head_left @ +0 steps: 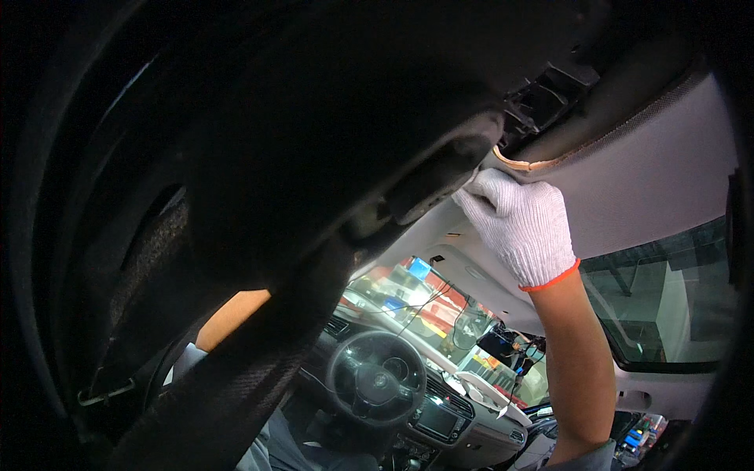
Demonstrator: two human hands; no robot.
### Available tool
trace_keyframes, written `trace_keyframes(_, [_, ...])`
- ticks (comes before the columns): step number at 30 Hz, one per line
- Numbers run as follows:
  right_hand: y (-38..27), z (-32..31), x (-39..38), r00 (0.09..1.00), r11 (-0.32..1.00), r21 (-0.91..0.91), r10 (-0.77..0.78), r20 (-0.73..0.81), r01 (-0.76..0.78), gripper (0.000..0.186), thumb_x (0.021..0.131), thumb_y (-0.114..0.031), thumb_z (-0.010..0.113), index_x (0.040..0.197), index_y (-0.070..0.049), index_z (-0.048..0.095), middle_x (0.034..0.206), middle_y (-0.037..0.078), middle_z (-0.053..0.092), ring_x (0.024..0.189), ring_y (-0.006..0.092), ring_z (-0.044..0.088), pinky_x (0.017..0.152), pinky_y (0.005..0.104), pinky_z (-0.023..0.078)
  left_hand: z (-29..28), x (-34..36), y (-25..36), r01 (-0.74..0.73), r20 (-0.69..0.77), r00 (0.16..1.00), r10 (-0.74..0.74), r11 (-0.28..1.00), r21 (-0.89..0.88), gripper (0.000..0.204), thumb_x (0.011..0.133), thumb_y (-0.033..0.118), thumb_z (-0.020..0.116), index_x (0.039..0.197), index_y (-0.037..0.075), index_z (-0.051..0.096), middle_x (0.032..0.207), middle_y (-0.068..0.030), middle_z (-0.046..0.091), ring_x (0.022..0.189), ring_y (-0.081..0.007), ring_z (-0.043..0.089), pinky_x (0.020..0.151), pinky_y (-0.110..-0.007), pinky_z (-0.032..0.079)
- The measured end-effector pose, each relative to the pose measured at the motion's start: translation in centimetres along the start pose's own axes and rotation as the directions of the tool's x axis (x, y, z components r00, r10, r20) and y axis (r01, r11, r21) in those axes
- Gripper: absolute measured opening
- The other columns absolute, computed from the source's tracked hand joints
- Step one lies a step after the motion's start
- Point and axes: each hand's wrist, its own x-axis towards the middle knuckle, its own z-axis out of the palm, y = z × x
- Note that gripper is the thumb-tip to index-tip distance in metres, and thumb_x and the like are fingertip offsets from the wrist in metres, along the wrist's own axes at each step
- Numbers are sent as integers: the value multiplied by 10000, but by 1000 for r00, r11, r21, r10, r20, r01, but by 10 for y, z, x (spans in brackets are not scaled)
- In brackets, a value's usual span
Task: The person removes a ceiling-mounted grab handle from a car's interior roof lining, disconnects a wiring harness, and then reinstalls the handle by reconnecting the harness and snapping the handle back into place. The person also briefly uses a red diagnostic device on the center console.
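Observation:
My right hand (522,224), in a white knit glove with an orange cuff, reaches up to the car roof. Its fingers are curled and closed at the edge of the light grey headliner (644,161), beside a tan strip (514,163) along that edge. The fingertips are partly hidden against the dark trim (440,177). Just above the hand, a black plastic bracket (546,98) shows in the gap by the roof. Of my left arm, only a bit of bare forearm (232,318) appears at the lower left; dark trim hides the hand.
A dark woven belt (251,385) slants across the lower left. Farther in are the steering wheel (377,379), a dashboard screen (440,420) and the windscreen (416,294). Loose wires hang around a dark device (503,345). A glass panel (667,294) lies right of my forearm.

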Motion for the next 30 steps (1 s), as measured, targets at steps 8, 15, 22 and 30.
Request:
trace_keyframes(8, [4,7,-4,999,999,8,-34,6,34,153,883,-237,732,920,-92,765,793,94,744,647,219,731,620,317,597,-8,0,13,58,-3,998,-58,993,101,370,939,365,621,1135,51,625,1070,-157,650,992,-275,642,888,-386,497])
trace_keyframes(15, [8,18,-4,997,996,30,-83,-4,83,193,938,-289,645,957,-120,735,667,126,683,575,248,687,557,368,548,-24,-2,46,195,6,978,-207,929,313,374,928,386,632,1103,56,639,1034,-160,660,962,-282,651,863,-390,503])
trace_keyframes(22, [3,20,-7,995,996,-34,-85,43,86,158,882,-236,717,976,-110,730,778,102,715,637,258,706,595,349,564,-21,-13,52,308,7,943,-333,882,357,353,894,432,630,1022,103,645,959,-141,662,916,-303,642,826,-397,496])
trace_keyframes(30, [1,48,-14,966,996,-12,-84,244,90,195,946,-212,569,1077,-92,649,723,175,689,658,318,705,587,428,552,-3,-21,29,405,71,896,-439,871,280,386,890,456,608,973,81,650,916,-141,647,876,-285,620,833,-394,483])
